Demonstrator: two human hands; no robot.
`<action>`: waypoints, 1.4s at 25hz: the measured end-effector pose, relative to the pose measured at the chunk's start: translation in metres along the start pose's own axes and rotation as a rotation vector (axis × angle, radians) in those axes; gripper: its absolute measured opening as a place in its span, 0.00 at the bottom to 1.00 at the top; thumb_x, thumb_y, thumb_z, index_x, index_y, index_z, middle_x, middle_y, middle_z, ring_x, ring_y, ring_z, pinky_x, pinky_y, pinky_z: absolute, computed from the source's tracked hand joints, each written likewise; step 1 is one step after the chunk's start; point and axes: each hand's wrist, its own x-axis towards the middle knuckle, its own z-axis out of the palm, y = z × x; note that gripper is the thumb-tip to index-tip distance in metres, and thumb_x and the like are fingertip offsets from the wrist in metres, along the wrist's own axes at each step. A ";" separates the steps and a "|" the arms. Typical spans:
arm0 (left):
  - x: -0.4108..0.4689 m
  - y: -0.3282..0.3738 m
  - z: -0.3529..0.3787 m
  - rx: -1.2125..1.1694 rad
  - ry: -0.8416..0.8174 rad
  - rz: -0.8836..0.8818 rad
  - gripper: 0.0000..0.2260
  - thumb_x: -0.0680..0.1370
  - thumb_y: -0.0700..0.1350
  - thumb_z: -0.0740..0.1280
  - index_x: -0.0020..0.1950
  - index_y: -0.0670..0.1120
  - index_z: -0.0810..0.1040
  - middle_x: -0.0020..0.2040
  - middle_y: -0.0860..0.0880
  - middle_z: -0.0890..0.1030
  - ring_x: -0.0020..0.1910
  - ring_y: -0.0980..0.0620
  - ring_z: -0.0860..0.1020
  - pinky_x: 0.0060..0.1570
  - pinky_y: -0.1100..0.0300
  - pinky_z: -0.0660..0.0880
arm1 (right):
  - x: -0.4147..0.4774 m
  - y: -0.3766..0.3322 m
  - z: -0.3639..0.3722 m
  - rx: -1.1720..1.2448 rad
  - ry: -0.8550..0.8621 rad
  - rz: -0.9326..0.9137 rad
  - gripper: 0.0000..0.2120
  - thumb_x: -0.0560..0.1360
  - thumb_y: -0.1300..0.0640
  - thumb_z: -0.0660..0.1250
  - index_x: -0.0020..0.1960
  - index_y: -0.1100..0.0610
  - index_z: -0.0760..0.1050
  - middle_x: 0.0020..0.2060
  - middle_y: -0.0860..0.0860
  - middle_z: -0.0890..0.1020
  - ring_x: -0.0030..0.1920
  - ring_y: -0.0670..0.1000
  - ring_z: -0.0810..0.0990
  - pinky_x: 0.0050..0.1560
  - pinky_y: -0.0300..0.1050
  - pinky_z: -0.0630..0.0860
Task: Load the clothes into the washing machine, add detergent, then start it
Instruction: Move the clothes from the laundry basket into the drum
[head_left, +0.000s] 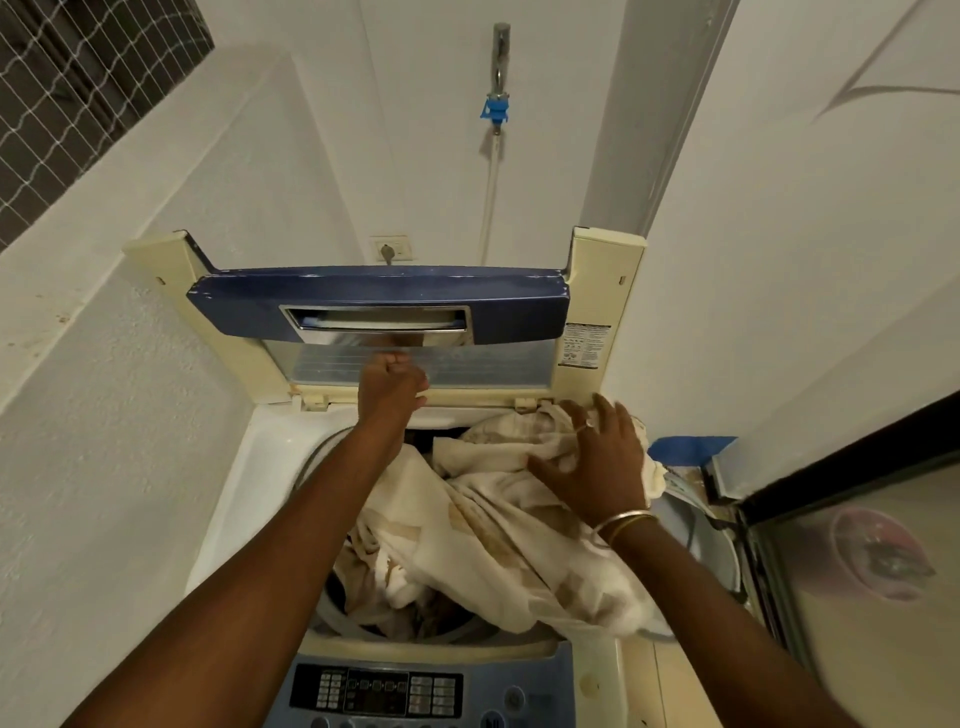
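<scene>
Left hand (392, 382): fingers curled, against raised blue-framed glass lid (379, 306); grip on it unclear.
Right hand (597, 462): fingers spread flat, pressing cream brown-patched cloth (493, 530).
Cloth: heaped in drum of cream top-loading washer (244, 467) (spilling over right rim).

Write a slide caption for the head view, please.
Left hand at raised lid; right hand presses cream cloth in washer.

A single wide-angle view from the person's head looks forward and steeply down, close over the cream top-loading washing machine (234, 499). Its blue control panel (379, 691) fills the lower edge, its raised blue-framed lid (374, 299) stands mid-frame, white wall (415, 130) behind.
</scene>
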 end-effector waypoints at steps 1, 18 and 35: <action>-0.007 -0.003 0.005 0.039 0.009 0.037 0.06 0.79 0.41 0.66 0.55 0.46 0.77 0.52 0.44 0.83 0.52 0.44 0.82 0.50 0.52 0.81 | -0.001 0.013 -0.001 -0.065 -0.137 0.056 0.52 0.61 0.20 0.62 0.78 0.41 0.54 0.79 0.55 0.56 0.77 0.61 0.56 0.73 0.66 0.60; -0.066 -0.077 0.023 1.078 -0.667 0.749 0.32 0.71 0.61 0.73 0.73 0.59 0.68 0.62 0.52 0.76 0.61 0.51 0.77 0.55 0.53 0.76 | -0.030 0.003 -0.025 -0.050 -0.240 -0.230 0.08 0.73 0.51 0.66 0.49 0.53 0.78 0.43 0.52 0.83 0.45 0.55 0.82 0.39 0.43 0.70; -0.003 -0.185 -0.108 1.161 -0.185 0.475 0.47 0.68 0.59 0.73 0.80 0.47 0.54 0.77 0.37 0.61 0.75 0.36 0.64 0.69 0.40 0.68 | 0.012 -0.127 0.214 0.836 -0.395 0.219 0.17 0.75 0.56 0.71 0.63 0.57 0.75 0.57 0.55 0.80 0.59 0.50 0.79 0.60 0.43 0.71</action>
